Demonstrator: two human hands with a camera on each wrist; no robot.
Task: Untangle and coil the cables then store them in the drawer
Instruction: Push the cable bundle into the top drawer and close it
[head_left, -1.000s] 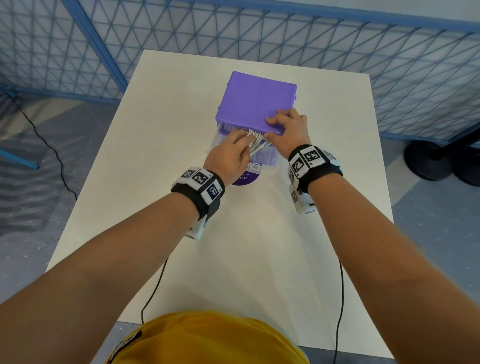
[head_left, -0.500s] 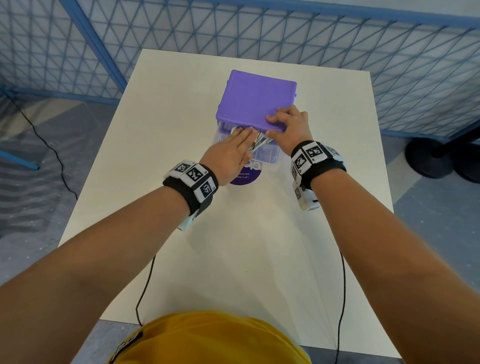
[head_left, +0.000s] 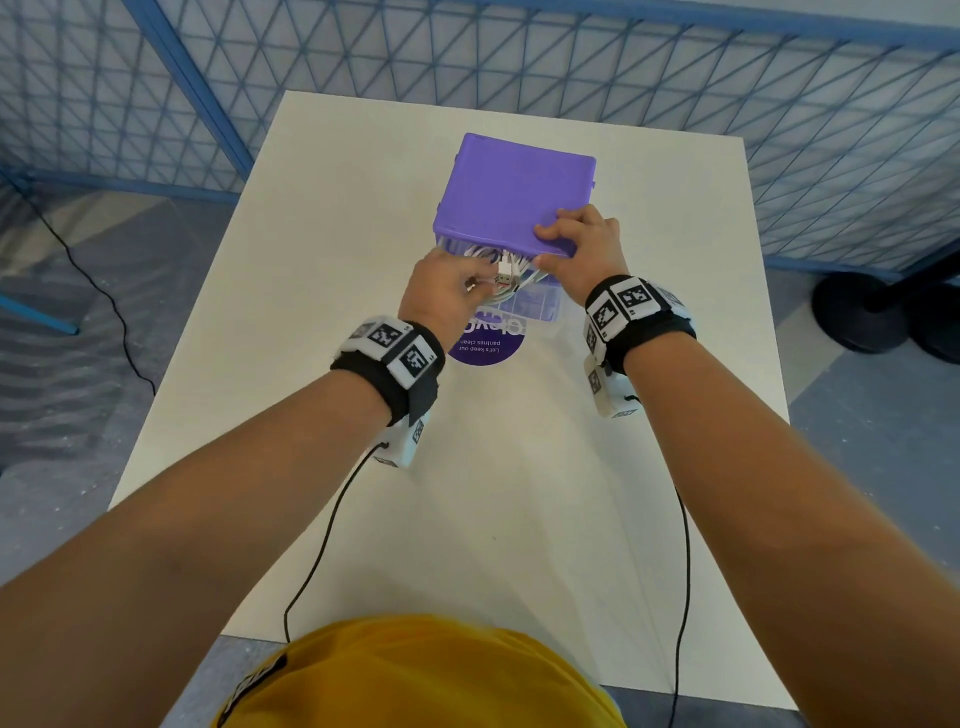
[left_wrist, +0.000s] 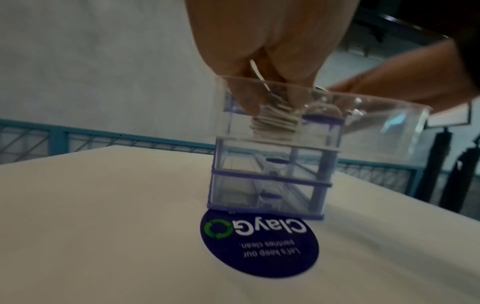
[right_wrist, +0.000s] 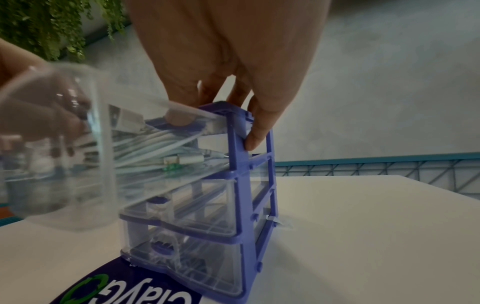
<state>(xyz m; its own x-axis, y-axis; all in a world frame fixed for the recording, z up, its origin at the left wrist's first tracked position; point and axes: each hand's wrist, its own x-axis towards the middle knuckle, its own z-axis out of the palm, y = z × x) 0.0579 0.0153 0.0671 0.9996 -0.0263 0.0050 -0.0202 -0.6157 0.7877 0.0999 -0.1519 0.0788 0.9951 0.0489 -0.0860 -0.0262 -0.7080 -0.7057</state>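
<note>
White cables (head_left: 506, 270) lie bunched in the pulled-out top drawer (left_wrist: 322, 115) of the purple organizer (head_left: 514, 192), right under the fingers of the left hand (head_left: 449, 293). Half a second ago that hand lay flat, fingers stretched over the drawer mouth; now the fingers have curled down into the drawer and close on the coil, as the left wrist view shows through the clear front wall (whether they are pressing it down or pinching a stray loop, I cannot tell).

The right hand (head_left: 584, 244) has not shifted: its fingers rest on top of the purple lid and the thumb hooks the front edge beneath, holding the unit steady just beside the left hand. The right wrist view shows more white cable and a plug (right_wrist: 182, 159) lying farther back in the same drawer, beyond the thumb.

I judge the coiling finished and the storing nearly so. What remains is likely tucking in the loops near the left fingertips, then pushing the drawer closed without catching a strand on the frame.
</note>
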